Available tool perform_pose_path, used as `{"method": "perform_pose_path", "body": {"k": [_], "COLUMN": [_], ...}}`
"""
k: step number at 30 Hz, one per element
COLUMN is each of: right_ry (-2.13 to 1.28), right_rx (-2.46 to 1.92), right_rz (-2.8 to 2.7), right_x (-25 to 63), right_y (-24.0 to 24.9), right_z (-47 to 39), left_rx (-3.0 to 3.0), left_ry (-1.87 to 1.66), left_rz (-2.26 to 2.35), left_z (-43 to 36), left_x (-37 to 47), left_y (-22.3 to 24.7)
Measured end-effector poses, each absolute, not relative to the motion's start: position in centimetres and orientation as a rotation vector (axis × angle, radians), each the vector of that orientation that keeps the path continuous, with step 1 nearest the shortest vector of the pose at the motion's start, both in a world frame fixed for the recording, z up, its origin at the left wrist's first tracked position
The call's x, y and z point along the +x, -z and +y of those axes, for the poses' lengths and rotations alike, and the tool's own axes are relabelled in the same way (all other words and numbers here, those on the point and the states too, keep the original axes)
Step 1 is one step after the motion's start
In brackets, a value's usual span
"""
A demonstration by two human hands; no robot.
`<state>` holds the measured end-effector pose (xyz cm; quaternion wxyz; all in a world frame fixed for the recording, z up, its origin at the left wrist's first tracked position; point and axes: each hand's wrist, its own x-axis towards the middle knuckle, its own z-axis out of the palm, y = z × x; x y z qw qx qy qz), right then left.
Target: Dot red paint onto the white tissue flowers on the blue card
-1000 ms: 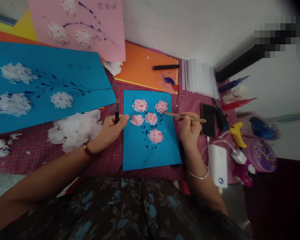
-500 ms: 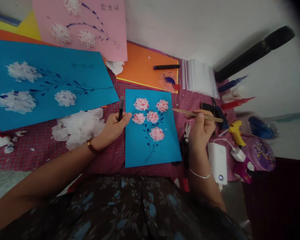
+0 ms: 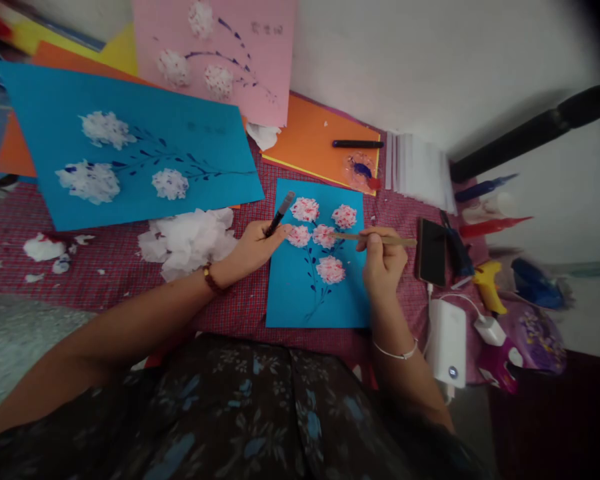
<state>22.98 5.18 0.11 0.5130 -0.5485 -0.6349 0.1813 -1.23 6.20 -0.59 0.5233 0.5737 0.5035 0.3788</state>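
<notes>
A blue sheet point(image 3: 290, 293) lies before me, bearing several pink-and-white paper blossoms and dark painted stems. My right hand point(image 3: 384, 261) pinches a thin wooden stick point(image 3: 393, 240); its tip is at the middle blossom point(image 3: 325, 235). In my left hand point(image 3: 260, 247) is a black pen point(image 3: 280, 215), tilted upward, and the thumb rests by the sheet's left edge. White tissue petals point(image 3: 185, 243) are heaped left of that hand.
A larger blue picture point(image 3: 180, 137) and a pink one point(image 3: 270, 60) lie at the upper left. Orange sheets carry a marker point(image 3: 357, 144) and a paint dish point(image 3: 363, 171). At right are a phone point(image 3: 431, 252), a power bank point(image 3: 447, 343) and a yellow glue gun point(image 3: 489, 287).
My right hand has brought the stick leftward from beside the upper right blossom to the middle one. The pen in my left hand leans more to the right. The whole view has shifted.
</notes>
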Motion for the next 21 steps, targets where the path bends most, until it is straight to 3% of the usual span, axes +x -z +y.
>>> {"method": "perform_pose_path", "body": {"k": [7, 21], "right_ry": [-0.340, -0.458], "right_rx": [-1.269, -1.334], "right_rz": [-1.733, -1.748], "right_x": [22.70, 22.48], "right_y": [0.20, 0.24], "right_z": [4.89, 4.92], "left_rx": [1.370, 1.379], "left_ry": [-0.900, -0.888], "left_rz": [1.196, 1.206], "left_z": [6.16, 6.15], "left_x": [-1.22, -1.20], "left_y": [0.32, 0.43]}}
